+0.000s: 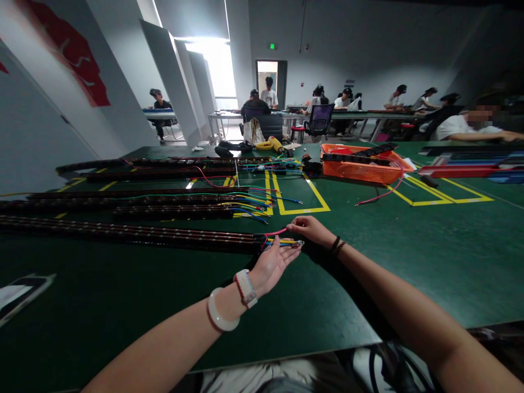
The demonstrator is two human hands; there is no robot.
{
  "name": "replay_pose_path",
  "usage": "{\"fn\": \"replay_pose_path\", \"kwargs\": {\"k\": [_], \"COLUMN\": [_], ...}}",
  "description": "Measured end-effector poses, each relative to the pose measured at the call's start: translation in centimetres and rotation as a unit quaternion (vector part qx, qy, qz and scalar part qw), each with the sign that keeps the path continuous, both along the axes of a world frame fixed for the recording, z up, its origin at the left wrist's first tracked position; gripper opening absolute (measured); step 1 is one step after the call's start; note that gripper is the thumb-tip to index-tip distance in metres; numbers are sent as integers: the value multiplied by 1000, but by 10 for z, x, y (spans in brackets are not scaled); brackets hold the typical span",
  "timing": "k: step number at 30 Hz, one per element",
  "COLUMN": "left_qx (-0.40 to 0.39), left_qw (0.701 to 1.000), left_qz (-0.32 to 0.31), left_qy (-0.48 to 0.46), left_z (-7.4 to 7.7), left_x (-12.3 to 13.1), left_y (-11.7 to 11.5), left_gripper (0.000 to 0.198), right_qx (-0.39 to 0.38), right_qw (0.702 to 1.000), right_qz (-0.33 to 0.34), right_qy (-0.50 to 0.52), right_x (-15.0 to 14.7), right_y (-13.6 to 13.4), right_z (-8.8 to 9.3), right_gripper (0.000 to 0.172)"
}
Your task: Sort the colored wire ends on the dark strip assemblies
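Observation:
A long black cable harness [135,233] lies across the near part of the table, and colored wires come out of its right end. My left hand [272,265] is palm up under that end, fingers stretched out, with the thumb over the yellow and blue wires [289,242]. Metal lugs tip these wires past the fingers. My right hand [311,228] pinches the end of a red wire [278,232] just above and right of the left hand. The fingers hide the tip of the red wire.
More harnesses [176,210] with loose wire ends lie behind on the green table [393,262]. An orange basket [360,170] stands at the back right, near a yellow heat gun [270,144]. Blurred strips [470,169] are at far right. Several people sit at tables beyond.

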State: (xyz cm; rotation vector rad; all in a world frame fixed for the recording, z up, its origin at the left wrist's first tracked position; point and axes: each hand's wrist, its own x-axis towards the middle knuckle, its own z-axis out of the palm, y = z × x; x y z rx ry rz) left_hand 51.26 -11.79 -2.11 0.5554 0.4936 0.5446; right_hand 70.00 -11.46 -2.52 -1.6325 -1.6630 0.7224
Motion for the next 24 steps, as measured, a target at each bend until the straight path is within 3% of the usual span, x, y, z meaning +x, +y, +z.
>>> {"fn": "replay_pose_path", "kwargs": {"k": [7, 11, 13, 16, 24], "left_qx": [-7, -8, -8, -7, 13], "left_qw": [1000, 1000, 1000, 1000, 1000], "left_qz": [9, 15, 17, 13, -7], "left_qy": [3, 5, 8, 11, 24], "left_z": [-1, 3, 4, 4, 3], "left_x": [0, 0, -1, -1, -1], "left_y": [0, -1, -1, -1, 0], "left_gripper": [39, 39, 39, 40, 41], "right_qx": [-57, -180, -204, -180, -87], "right_qw": [995, 976, 965, 968, 987], "right_qz": [-17, 108, 158, 164, 58], "right_qy": [-76, -64, -56, -53, -120], "right_x": [12, 16, 15, 10, 7], "right_y": [-18, -24, -25, -25, -18], "right_z": [26, 38, 40, 40, 28], "right_gripper": [61, 62, 60, 57, 55]}}
